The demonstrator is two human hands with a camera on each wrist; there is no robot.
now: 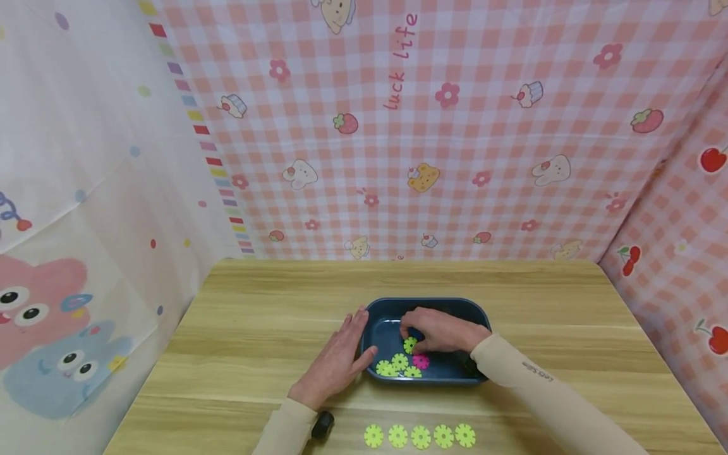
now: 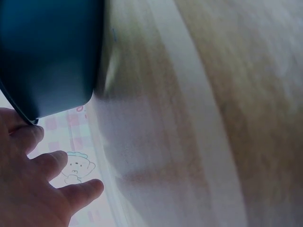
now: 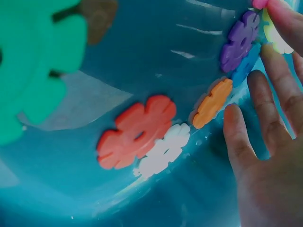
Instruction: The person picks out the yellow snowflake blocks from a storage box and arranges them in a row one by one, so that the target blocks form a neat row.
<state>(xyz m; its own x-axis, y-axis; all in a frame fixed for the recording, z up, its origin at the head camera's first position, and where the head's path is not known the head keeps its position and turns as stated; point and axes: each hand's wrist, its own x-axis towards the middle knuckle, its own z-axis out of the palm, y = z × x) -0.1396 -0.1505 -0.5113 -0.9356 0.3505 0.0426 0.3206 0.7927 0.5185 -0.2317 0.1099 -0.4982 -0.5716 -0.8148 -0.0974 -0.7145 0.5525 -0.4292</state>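
From where I stand, the dark blue tray [image 1: 383, 332] lies on the wooden table [image 1: 261, 316], its long axis running left to right. The left hand [image 1: 335, 363], thumb spread, rests against its left end. The right hand [image 1: 440, 328], nearer the yellow-green notched disc [image 1: 410, 345], has it just left of the thumb, inside the tray; I can't tell whether it's pinched.

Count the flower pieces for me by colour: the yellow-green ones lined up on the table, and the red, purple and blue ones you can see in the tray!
Yellow-green pieces in the row: 5
Red piece: 1
Purple piece: 1
Blue piece: 1
Total: 8
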